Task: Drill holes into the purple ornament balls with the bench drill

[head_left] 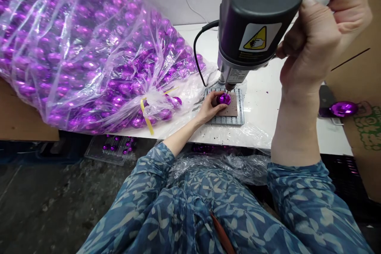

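Note:
A bench drill press with a black motor housing and a yellow warning label stands in front of me. Under its chuck, my left hand pinches a shiny purple faceted ball between thumb and fingers. The ball rests on a small brown board on the slotted grey metal base. The thin bit comes down at the ball's top; I cannot tell how deep it is. My right hand is raised beside the housing, its fingers curled round the press lever, which they mostly hide.
A big clear bag of purple balls, tied with yellow, fills the left. Dark chips dot the white table. Another purple ball sits at the right by a cardboard box. A clear tray with balls lies low left.

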Demonstrator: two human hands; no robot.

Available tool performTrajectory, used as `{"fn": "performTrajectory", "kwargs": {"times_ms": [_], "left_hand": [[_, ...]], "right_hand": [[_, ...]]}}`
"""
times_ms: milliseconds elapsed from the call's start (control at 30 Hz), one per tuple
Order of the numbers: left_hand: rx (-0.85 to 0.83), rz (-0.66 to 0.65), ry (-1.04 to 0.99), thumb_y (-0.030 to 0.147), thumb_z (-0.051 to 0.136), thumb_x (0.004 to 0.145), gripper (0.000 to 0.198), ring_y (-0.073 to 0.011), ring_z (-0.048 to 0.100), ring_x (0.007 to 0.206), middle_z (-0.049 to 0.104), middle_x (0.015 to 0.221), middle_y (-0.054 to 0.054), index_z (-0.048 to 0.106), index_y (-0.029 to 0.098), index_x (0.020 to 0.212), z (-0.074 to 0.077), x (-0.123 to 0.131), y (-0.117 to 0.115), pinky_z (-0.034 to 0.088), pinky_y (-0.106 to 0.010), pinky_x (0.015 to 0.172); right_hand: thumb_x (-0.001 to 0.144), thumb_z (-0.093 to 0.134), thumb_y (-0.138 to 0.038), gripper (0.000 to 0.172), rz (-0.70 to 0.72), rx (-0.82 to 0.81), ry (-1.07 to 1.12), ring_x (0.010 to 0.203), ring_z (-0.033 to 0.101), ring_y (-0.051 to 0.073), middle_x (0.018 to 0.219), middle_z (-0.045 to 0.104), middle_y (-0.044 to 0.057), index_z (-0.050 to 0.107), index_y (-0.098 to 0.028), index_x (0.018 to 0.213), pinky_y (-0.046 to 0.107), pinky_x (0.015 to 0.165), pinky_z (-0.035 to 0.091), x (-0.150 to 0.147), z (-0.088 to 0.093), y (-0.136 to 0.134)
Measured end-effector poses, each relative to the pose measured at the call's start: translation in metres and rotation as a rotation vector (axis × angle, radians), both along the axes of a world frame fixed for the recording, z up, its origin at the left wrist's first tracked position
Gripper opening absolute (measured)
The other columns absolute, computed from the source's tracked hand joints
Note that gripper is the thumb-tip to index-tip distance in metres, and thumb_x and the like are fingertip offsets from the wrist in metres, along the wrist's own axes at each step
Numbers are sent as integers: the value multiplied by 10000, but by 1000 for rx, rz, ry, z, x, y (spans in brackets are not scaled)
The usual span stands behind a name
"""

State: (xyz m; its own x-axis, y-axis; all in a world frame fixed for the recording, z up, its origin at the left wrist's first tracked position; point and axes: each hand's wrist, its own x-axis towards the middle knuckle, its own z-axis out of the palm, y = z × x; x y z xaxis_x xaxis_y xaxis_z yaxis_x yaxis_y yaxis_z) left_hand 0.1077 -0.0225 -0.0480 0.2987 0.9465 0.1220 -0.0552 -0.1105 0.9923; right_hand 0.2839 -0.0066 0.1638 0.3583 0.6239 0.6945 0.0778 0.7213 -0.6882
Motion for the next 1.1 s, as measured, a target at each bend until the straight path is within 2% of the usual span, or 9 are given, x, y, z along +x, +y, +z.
{"fn": "performTrajectory", "kwargs": {"times_ms": [100, 233, 333, 467, 533, 667, 867, 967, 1100], "left_hand": [[-30, 6, -51, 444, 960, 743, 550, -291, 612, 1324, 692, 1267, -65, 701, 257, 1191, -6, 6, 0, 390, -465, 1274], [-78, 13, -137, 317, 978, 714, 554, -286, 596, 1375, 689, 1324, -64, 709, 263, 1195, -4, 10, -3, 359, -469, 1302], [-117, 37, -137, 200, 965, 688, 532, -306, 507, 1502, 693, 1320, -66, 734, 267, 1163, 3, 7, -5, 290, -480, 1345], [-93, 41, -52, 151, 944, 687, 471, -326, 362, 1618, 720, 1229, -65, 750, 273, 1098, 10, 2, -5, 176, -521, 1390], [-75, 38, -29, 153, 942, 692, 459, -326, 345, 1628, 721, 1227, -64, 748, 273, 1091, 10, 1, -5, 147, -520, 1397], [-65, 53, -27, 153, 940, 697, 458, -340, 316, 1645, 710, 1262, -84, 744, 263, 1095, 9, 2, -5, 163, -521, 1388], [-90, 69, -55, 138, 956, 669, 483, -365, 309, 1648, 705, 1260, -107, 749, 244, 1093, 11, 2, -7, 171, -512, 1379], [-73, 65, -41, 169, 965, 658, 488, -367, 327, 1633, 708, 1256, -92, 747, 259, 1086, 9, 2, -5, 178, -514, 1379], [-30, 43, 4, 239, 953, 691, 478, -362, 316, 1633, 694, 1297, -90, 740, 275, 1118, 2, 1, -3, 178, -510, 1383]], "right_hand": [[903, 704, -157, 73, 35, 13, 30, 406, 368, -17, 737, 645, -74, 679, -189, 843, 150, 343, 230, -2, 1, -2], [906, 723, -153, 77, 36, 9, 24, 414, 382, -17, 724, 618, -66, 670, -174, 855, 149, 348, 223, -3, 2, -5], [923, 680, -122, 89, 36, -14, 18, 419, 398, -16, 733, 632, -70, 674, -181, 856, 148, 359, 242, -4, 2, -8], [897, 648, -79, 131, 69, 24, 51, 420, 420, -9, 749, 653, -69, 686, -182, 825, 152, 360, 255, -5, 3, -9], [892, 666, -101, 102, 65, 36, 46, 423, 425, -10, 742, 641, -70, 685, -181, 831, 146, 361, 258, -4, 3, -8], [872, 717, -186, 41, 47, 56, 30, 404, 400, -5, 723, 638, -71, 689, -181, 843, 168, 345, 245, -2, 0, -3], [833, 821, -565, 383, -42, 159, -10, 405, 358, -38, 823, 689, -56, 713, -202, 892, 153, 366, 229, 0, -17, -3], [850, 798, -595, 412, -89, 198, -34, 407, 359, -53, 793, 662, -48, 718, -199, 929, 127, 395, 226, 0, -30, -9], [872, 787, -559, 343, -145, 221, -5, 393, 343, -12, 671, 554, -52, 720, -227, 922, 188, 397, 241, -4, -45, -21]]}}
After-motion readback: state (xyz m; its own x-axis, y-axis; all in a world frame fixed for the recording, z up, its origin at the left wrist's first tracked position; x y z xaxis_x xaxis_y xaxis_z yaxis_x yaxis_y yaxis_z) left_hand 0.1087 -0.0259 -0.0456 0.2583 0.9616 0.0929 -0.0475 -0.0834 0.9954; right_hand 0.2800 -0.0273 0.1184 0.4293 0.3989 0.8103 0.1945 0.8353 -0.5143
